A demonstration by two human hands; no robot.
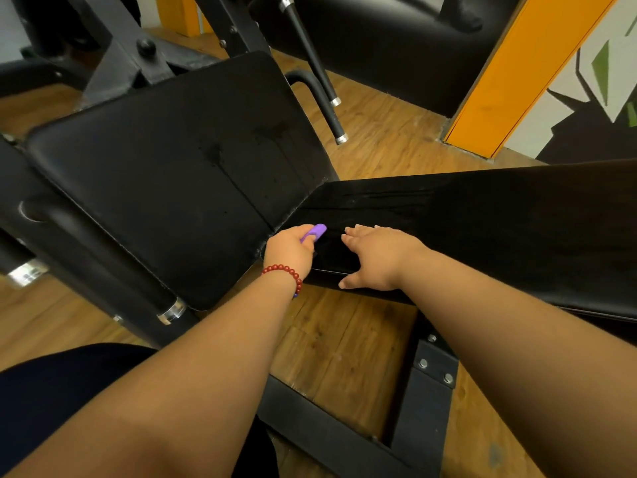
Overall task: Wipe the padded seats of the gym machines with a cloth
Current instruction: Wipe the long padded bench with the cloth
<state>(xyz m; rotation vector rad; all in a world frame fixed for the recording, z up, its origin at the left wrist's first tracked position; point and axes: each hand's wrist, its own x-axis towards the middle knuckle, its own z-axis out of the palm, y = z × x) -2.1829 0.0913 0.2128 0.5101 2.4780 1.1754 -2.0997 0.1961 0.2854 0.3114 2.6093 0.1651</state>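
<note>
Left hand (pixel 289 251) grips purple item (pixel 316 231), perhaps plastic; right hand (pixel 377 258) presses seat (pixel 489 229)

The purple thing (pixel 316 231) at centre is mostly buried in the left hand (pixel 289 251), with only its tip showing toward 1 o'clock; what it is cannot be told. Whatever lies beneath the flat right hand (pixel 375 258) is covered, black on black. The seat pad (pixel 499 219) runs off the edge at 3 o'clock, the black couch (pixel 379 39) at 12, and the machine frame (pixel 86 246) at 9.
</note>
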